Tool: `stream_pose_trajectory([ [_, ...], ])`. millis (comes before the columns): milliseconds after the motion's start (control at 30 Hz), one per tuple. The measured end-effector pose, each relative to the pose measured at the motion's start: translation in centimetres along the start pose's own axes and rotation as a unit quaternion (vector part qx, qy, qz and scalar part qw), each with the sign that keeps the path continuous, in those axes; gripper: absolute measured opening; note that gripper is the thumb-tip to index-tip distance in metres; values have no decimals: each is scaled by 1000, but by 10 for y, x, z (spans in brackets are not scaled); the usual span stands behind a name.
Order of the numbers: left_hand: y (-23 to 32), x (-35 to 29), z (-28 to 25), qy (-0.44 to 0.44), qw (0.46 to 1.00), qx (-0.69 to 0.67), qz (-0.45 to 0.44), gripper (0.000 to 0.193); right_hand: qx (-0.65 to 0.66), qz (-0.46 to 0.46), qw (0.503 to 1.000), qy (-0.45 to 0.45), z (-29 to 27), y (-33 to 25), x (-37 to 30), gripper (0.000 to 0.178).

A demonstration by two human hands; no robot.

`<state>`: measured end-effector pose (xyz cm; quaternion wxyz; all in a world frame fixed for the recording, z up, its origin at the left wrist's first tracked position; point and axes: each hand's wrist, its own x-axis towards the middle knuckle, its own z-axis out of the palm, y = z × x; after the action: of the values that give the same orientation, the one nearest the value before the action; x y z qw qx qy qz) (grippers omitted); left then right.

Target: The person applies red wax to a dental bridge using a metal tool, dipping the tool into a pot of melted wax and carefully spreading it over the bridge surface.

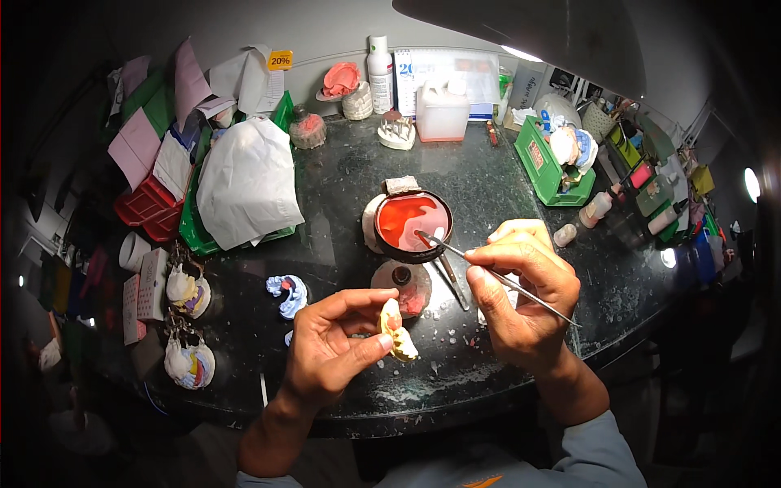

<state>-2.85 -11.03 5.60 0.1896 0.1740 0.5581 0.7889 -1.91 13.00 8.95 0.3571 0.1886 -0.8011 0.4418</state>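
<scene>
My left hand (325, 346) pinches a small yellow dental cast (402, 345) between thumb and fingers, at the near middle of the bench. Held like a pen in my right hand (529, 297) is a thin metal wax carver (452, 248), its tip dipped in a round dark-rimmed pot (447, 213). Melted red wax (395, 218) fills the pot, with a paler pink area on its right side. Just beyond my left fingertips stands a squat glass burner (415, 294) with pink matter in it, partly hidden by them. Another metal tool (455, 285) lies beside the burner.
A pale blue dental cast (288, 294) lies left of my left hand. Farther left stand two mounted dental models (189, 363). Green trays (553, 171) flank the bench, the left one under white paper (250, 187). A liquid-filled plastic container (442, 114) stands at the back. A lamp (529, 32) hangs above.
</scene>
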Motion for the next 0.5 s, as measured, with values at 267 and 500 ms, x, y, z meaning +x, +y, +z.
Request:
stream_pose_trajectory([
  [267, 3, 0, 2, -8, 1000, -6, 18, 44, 22, -30, 999, 11, -6, 5, -5, 11],
  [500, 2, -1, 6, 30, 999, 16, 8, 41, 60, -32, 998, 16, -10, 6, -15, 13],
])
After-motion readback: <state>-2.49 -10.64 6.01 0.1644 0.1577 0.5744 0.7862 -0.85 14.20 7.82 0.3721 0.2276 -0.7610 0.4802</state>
